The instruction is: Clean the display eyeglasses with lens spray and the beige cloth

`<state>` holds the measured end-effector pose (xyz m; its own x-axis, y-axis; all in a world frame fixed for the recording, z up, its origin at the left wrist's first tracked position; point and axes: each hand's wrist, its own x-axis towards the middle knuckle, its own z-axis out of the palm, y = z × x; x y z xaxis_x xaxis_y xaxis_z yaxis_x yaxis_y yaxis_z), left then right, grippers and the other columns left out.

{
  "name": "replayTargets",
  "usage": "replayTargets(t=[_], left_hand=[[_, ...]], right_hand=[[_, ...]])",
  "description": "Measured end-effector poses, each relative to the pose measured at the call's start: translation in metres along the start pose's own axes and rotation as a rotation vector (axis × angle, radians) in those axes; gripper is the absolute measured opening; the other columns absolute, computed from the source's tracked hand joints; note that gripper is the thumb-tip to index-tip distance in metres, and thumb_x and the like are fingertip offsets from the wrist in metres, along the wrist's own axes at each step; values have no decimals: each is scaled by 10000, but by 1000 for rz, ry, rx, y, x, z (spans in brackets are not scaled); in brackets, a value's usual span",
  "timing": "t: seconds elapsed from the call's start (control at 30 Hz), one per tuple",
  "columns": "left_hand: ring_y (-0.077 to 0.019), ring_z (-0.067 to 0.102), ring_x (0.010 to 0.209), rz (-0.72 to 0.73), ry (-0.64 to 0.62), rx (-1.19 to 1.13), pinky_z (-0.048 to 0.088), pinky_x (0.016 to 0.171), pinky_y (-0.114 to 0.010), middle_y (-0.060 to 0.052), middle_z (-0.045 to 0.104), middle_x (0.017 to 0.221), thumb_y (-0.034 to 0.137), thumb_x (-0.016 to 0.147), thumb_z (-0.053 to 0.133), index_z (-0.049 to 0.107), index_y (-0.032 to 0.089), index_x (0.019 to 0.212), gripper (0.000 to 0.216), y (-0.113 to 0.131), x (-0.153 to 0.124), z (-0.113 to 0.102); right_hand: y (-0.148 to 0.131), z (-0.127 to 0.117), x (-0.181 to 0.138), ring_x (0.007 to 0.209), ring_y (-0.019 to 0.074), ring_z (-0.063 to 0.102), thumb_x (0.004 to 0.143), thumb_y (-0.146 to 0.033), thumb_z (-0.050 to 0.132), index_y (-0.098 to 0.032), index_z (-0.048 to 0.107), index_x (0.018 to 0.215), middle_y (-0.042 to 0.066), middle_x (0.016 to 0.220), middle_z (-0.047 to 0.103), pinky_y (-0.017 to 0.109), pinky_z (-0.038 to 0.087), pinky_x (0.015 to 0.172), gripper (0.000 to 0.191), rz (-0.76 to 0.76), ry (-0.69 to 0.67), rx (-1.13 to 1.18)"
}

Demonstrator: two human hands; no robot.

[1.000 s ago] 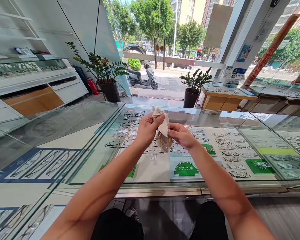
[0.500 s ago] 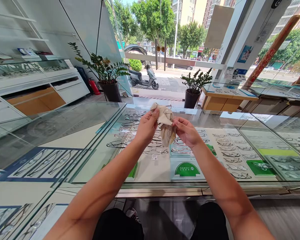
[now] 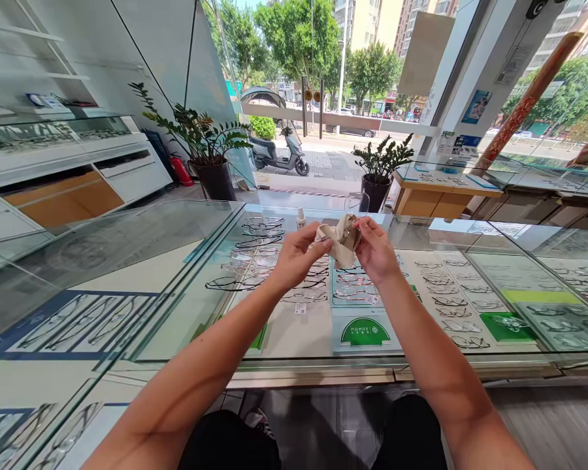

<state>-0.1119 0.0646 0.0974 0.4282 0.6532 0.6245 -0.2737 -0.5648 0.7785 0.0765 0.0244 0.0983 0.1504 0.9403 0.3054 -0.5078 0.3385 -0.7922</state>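
Left hand (image 3: 298, 256): a pale cloth (image 3: 342, 253) is pinched.
Right hand (image 3: 376, 248): thin glasses (image 3: 351, 227) are held in the cloth.
Counter (image 3: 416, 232): more glasses (image 3: 262, 243) are seen through the top.

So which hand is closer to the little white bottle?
Left. The left hand is just in front of the little white bottle; the right hand is farther off, to the bottle's right.
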Motion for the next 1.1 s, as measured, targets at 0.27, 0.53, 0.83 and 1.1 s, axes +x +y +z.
replayTargets(t=[0.27, 0.53, 0.83, 1.1], left_hand=[[-197, 598, 860, 119, 27, 327, 496, 809, -338, -41, 652, 876, 523, 953, 805, 733, 212, 808, 351, 3, -6, 16], [-223, 675, 978, -98, 123, 241, 526, 854, -327, -70, 756, 1122, 429, 847, 890, 706, 215, 1161, 422, -10, -14, 24], [-193, 618, 771, -231, 79, -24, 496, 737, -296, -37, 722, 885, 536, 850, 853, 709, 169, 1056, 444, -15, -16, 29], [-200, 593, 767, -135, 110, 68, 497, 762, -320, -50, 713, 847, 817, 876, 721, 713, 173, 907, 645, -15, -15, 27]], right_hand=[[-2, 12, -8, 679, 119, 510, 739, -611, 968, -243, 704, 799, -36, 791, 614, 260, 444, 616, 457, 2, -46, -120], [3, 13, -11, 729, 151, 519, 794, -623, 923, -247, 700, 788, -8, 832, 624, 290, 460, 667, 438, -11, -93, -189], [11, 19, -15, 720, 138, 510, 778, -603, 943, -237, 697, 807, -16, 824, 611, 269, 457, 661, 442, 84, -118, -103], [11, 21, -17, 718, 124, 518, 732, -583, 976, -247, 697, 826, -27, 864, 614, 247, 465, 639, 447, 135, -129, -54]])
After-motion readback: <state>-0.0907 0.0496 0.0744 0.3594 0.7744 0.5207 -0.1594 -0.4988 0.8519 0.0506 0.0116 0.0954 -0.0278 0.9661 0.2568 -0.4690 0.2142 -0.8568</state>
